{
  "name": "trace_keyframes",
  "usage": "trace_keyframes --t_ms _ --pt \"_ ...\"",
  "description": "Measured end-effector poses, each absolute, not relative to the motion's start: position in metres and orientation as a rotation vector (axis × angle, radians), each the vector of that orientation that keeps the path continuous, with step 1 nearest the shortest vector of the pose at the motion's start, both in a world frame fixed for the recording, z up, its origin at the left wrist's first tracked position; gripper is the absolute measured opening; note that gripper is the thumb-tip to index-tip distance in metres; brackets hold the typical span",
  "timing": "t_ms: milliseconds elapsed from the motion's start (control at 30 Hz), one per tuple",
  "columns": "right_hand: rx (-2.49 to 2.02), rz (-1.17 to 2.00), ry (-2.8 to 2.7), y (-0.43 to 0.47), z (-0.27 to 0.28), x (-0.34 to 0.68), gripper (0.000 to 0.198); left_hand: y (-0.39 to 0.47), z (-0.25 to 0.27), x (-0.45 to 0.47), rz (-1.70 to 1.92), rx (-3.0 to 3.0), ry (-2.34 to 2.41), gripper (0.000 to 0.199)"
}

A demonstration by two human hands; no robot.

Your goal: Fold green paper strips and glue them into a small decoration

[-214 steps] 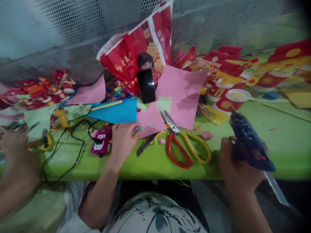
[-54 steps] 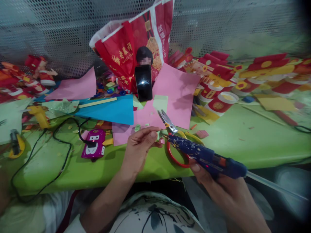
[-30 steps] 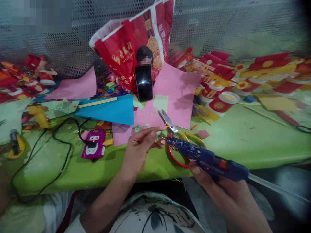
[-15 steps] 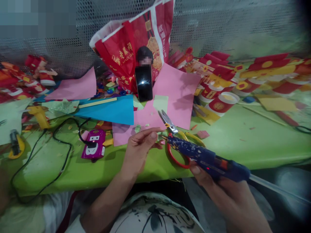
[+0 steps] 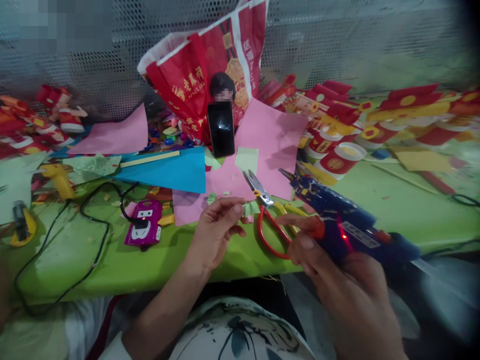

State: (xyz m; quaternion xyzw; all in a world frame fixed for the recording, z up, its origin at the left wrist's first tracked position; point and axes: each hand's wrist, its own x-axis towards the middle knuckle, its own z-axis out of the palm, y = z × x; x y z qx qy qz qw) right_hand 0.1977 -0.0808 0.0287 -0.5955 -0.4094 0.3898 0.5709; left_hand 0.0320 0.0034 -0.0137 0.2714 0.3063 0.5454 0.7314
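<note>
Between the thumb and fingers of my left hand (image 5: 221, 225) is a small pale green paper piece (image 5: 250, 208). My right hand (image 5: 337, 280) is wrapped around a dark blue hot glue gun (image 5: 333, 215), its nozzle pointing up and to the left, apart from the paper. A clear glue stick juts from the gun's rear, and a red light glows on its side. Scissors (image 5: 273, 235) with red and yellow handles lie on the table between my hands, blades spread a little over a pink sheet (image 5: 268, 145).
A phone (image 5: 221, 130) stands against a red bag (image 5: 195, 75). To the left are a purple power socket (image 5: 143, 223) with a black cable, blue paper (image 5: 168, 172) and a yellow-handled tool (image 5: 23, 225). Red paper cups (image 5: 341, 160) with decorations crowd the back right.
My right hand has drawn the glue gun away from the green paper, up and to the right. My left hand stays nearly in place, holding the paper.
</note>
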Motion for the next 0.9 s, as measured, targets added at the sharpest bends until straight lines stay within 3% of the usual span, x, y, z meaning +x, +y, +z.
trace_keyframes --t_ms 300,700,900 --pt "-1.290 1.019 -0.950 -0.069 0.025 0.187 0.015 0.000 -0.010 0.031 1.093 0.635 0.626 0.031" --pt "-1.294 1.094 -0.955 -0.067 0.026 0.186 0.018 -0.001 -0.013 0.033 1.096 0.753 0.635 0.030" --pt "-1.347 1.066 -1.030 -0.066 0.025 0.190 0.033 -0.003 -0.012 0.034 1.094 0.788 0.625 0.027"
